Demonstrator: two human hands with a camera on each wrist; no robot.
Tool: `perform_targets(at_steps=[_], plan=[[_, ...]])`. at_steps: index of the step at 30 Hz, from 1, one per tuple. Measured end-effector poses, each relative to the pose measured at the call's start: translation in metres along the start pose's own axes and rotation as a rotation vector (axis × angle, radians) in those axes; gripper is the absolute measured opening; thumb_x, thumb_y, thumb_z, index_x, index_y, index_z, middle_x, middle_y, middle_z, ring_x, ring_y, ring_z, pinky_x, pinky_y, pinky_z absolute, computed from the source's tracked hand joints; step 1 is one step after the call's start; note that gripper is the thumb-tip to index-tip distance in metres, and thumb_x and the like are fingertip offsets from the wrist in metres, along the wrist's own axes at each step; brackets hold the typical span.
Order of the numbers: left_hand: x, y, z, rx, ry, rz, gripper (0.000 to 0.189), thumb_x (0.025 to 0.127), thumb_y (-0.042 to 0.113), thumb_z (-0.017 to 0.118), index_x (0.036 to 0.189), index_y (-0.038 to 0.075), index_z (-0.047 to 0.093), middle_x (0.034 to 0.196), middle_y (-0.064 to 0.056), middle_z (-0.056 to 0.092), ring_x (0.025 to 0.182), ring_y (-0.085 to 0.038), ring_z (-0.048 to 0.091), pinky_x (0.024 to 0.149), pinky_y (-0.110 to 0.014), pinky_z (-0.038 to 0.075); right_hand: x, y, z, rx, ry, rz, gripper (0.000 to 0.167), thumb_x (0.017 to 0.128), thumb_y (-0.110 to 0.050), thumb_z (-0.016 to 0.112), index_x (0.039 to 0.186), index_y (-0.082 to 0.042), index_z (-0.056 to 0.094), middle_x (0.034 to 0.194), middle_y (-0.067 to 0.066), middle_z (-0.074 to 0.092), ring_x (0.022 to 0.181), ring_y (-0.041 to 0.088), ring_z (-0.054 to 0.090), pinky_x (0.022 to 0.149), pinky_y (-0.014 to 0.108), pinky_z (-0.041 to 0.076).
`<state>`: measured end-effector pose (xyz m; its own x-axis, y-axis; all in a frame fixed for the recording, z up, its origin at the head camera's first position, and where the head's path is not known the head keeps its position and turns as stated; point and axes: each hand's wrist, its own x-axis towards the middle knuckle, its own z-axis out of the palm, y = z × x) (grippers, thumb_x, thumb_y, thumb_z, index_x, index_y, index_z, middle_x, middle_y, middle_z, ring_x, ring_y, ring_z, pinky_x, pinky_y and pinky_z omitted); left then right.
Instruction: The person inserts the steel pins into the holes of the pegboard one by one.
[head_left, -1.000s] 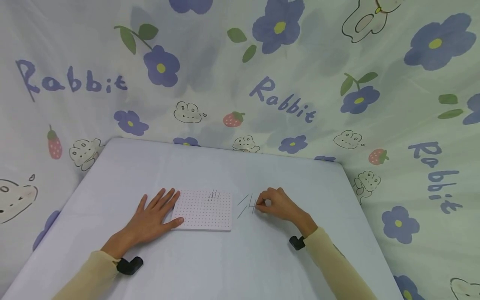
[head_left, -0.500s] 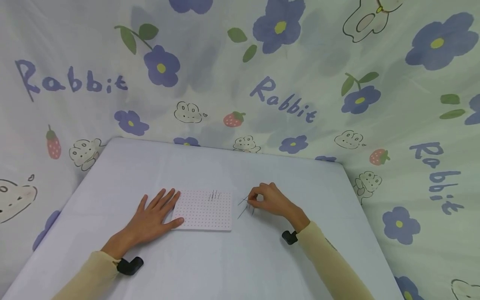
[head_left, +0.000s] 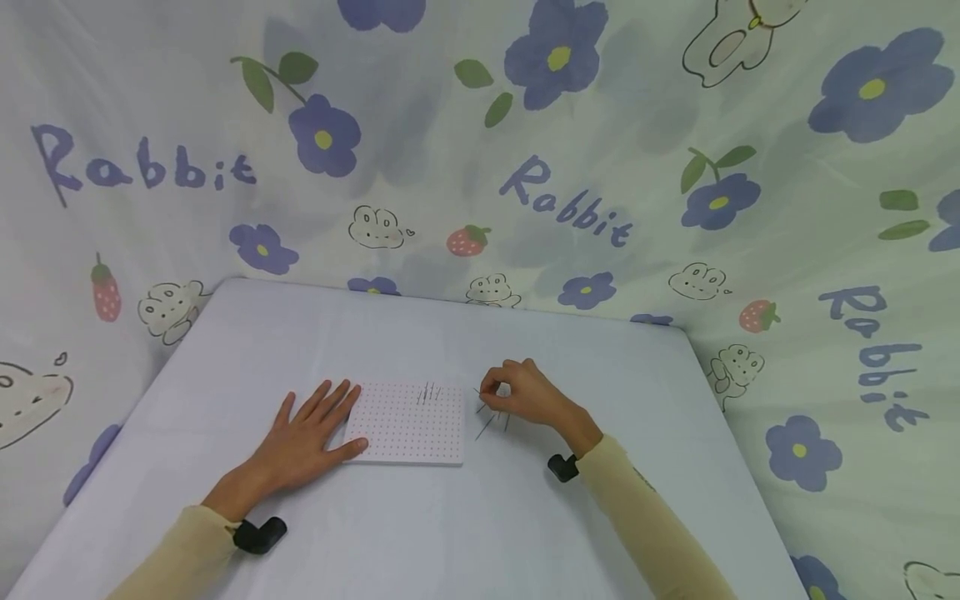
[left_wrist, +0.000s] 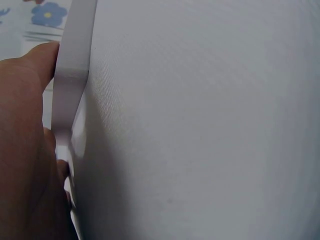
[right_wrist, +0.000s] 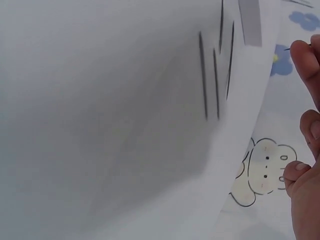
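Observation:
A white board (head_left: 397,429) dotted with rows of small holes lies flat on the table. My left hand (head_left: 300,442) rests at its left edge, fingers straight and spread, the thumb over the near left corner. Several thin dark needles (head_left: 429,392) stand in the board near its far right corner. Just right of the board, my right hand (head_left: 528,393) pinches a thin dark needle (right_wrist: 287,49) between thumb and forefinger; most of it is hidden by the fingers. Beneath that hand, several loose needles (right_wrist: 203,75) lie on the table.
A white cloth covers the table (head_left: 360,533). Behind it and at both sides hangs a curtain (head_left: 420,108) printed with flowers, strawberries and rabbits. Each wrist wears a small black camera, the left one (head_left: 260,535) close over the tabletop.
My right hand has lifted a needle from the loose group and moved left and slightly away, toward the board. The left hand and the board have stayed in place.

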<state>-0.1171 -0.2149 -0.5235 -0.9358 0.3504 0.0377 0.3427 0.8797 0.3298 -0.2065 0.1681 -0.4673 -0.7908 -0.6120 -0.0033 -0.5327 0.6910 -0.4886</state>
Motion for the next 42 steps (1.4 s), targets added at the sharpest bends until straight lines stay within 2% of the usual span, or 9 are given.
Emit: perform_targets(at_steps=[5,12,27,33,42], plan=[[0.000,-0.001,0.002,0.010,-0.020,-0.010,0.094,0.091,0.073,0.050,0.161,0.016,0.024,0.167,-0.012,0.020,0.154,-0.039,0.012,0.114,-0.073,0.000,0.011,-0.007,0.002,0.012,-0.010,-0.016,0.005,0.095,-0.027,0.070,0.097,-0.023,0.073,0.088,-0.021,0.067,0.092,0.019,0.061,0.095,0.045,0.036],[-0.001,-0.002,0.004,0.009,-0.015,-0.011,0.094,0.091,0.073,0.050,0.161,0.016,0.025,0.167,-0.011,0.021,0.154,-0.039,0.013,0.114,-0.072,0.001,0.027,-0.015,0.011,0.031,-0.019,-0.035,0.004,0.095,-0.026,0.070,0.096,-0.024,0.072,0.090,-0.021,0.068,0.096,0.016,0.061,0.097,0.045,0.036],[-0.004,0.002,0.001,0.006,-0.017,-0.015,0.093,0.092,0.072,0.051,0.161,0.015,0.027,0.167,-0.012,0.022,0.153,-0.040,0.014,0.114,-0.073,0.002,0.044,-0.027,0.019,0.040,-0.044,-0.031,0.004,0.095,-0.030,0.071,0.098,-0.028,0.071,0.092,-0.023,0.068,0.097,0.002,0.058,0.104,0.045,0.035],[-0.003,0.004,-0.003,0.010,-0.001,-0.011,0.092,0.092,0.070,0.052,0.160,0.014,0.028,0.166,-0.013,0.024,0.153,-0.040,0.016,0.114,-0.073,0.003,0.048,-0.028,0.022,0.036,-0.067,-0.034,0.005,0.094,-0.030,0.071,0.098,-0.027,0.072,0.091,-0.024,0.068,0.094,0.000,0.059,0.101,0.043,0.036],[-0.002,0.002,0.001,0.020,-0.001,-0.013,0.093,0.091,0.073,0.050,0.161,0.016,0.027,0.167,-0.012,0.023,0.153,-0.040,0.014,0.114,-0.073,0.002,0.046,-0.028,0.026,0.019,-0.057,-0.028,0.004,0.093,-0.029,0.072,0.096,-0.032,0.072,0.092,-0.022,0.065,0.088,0.002,0.056,0.091,0.036,0.038]])
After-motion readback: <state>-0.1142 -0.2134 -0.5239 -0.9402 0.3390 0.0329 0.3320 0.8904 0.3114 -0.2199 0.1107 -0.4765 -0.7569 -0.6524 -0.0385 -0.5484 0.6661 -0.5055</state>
